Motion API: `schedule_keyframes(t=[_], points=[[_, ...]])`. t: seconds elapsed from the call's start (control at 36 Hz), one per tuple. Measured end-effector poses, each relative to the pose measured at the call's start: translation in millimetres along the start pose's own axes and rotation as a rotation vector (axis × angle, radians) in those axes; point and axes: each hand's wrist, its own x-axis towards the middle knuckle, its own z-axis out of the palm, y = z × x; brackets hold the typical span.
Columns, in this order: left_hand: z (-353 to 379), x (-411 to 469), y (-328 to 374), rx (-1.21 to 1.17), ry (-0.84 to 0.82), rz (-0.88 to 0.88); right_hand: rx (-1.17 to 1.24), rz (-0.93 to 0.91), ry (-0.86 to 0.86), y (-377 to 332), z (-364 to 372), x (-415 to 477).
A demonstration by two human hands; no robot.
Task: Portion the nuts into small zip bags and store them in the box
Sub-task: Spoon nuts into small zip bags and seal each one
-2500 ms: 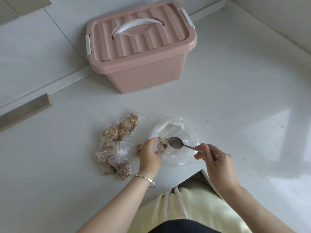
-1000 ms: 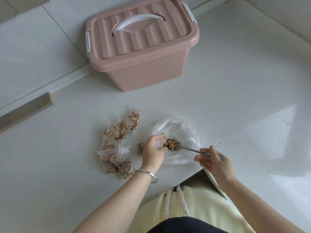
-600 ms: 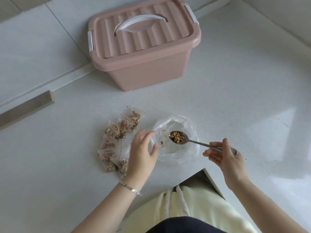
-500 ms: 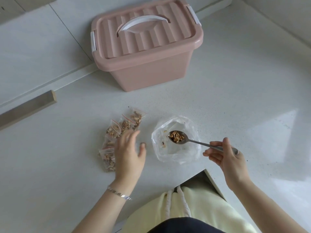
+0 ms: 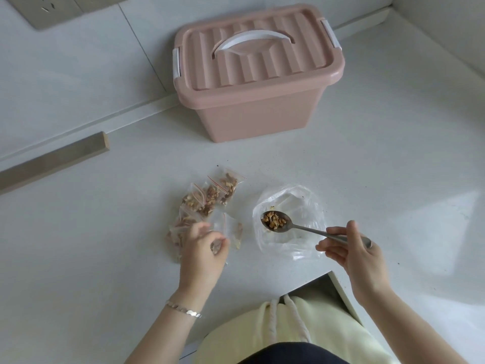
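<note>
The right hand [image 5: 354,248] holds a metal spoon [image 5: 301,228] near the end of its handle, fingers curled round it. The spoon's bowl is heaped with nuts [image 5: 274,220] and hovers over the large clear bag [image 5: 296,248], which lies open near the near edge of the desk [image 5: 380,158]. Just left of that bag, the left hand [image 5: 202,249] pinches a clear small zip bag [image 5: 229,228] (seemingly empty, though the plastic is hard to read) beside the pile of filled zip bags [image 5: 210,197]. The pink box [image 5: 257,111] stands at the far edge, lid on, well apart from the bags.
</note>
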Motion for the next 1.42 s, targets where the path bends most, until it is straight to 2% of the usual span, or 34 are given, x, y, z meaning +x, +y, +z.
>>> schedule_keyframes(t=[0.14,0.19,0.33,0.47,0.75,0.89,1.0,1.08,1.14,1.19,1.28,1.42], points=[[-7.1,5.5,4.1,0.116,-0.253,0.394,0.008,-0.001,-0.002,-4.9,0.4,-4.3],[-10.1,9.6,6.2,0.166,-0.348,0.494,0.011,-0.003,-0.001,-7.2,-0.5,-5.5],[-11.4,24.3,8.9,0.154,-0.454,0.512,0.008,-0.005,-0.013,-12.4,-2.8,-7.9],[-10.6,30.1,10.4,0.081,-0.546,0.441,0.023,-0.019,-0.033,-17.1,-3.2,-10.7],[2.5,25.4,5.1,-0.023,-0.413,0.431,-0.095,-0.126,-0.07,-29.7,11.9,-16.7],[3.7,19.3,8.9,-0.077,-0.396,0.31,-0.272,-0.252,-0.133,-31.8,28.5,-21.9],[4.1,18.6,11.4,-0.078,-0.398,0.256,-0.528,-0.431,-0.214,-32.3,43.2,-31.2],[3.3,17.9,11.2,-0.064,-0.386,0.245,-0.735,-0.705,-0.253,-26.8,48.7,-34.0],[3.0,17.6,10.4,-0.068,-0.369,0.244,-0.799,-0.863,-0.258,-23.6,49.0,-33.8],[2.5,16.9,9.5,-0.079,-0.357,0.25,-0.806,-0.936,-0.251,-23.3,46.1,-34.4],[-1.9,15.7,6.1,-0.079,-0.337,0.263,-0.718,-0.899,-0.224,-29.2,36.3,-36.9],[-12.8,16.6,-7.2,0.047,-0.2,0.295,-0.45,-0.604,-0.126,-37.5,12.5,-32.1]])
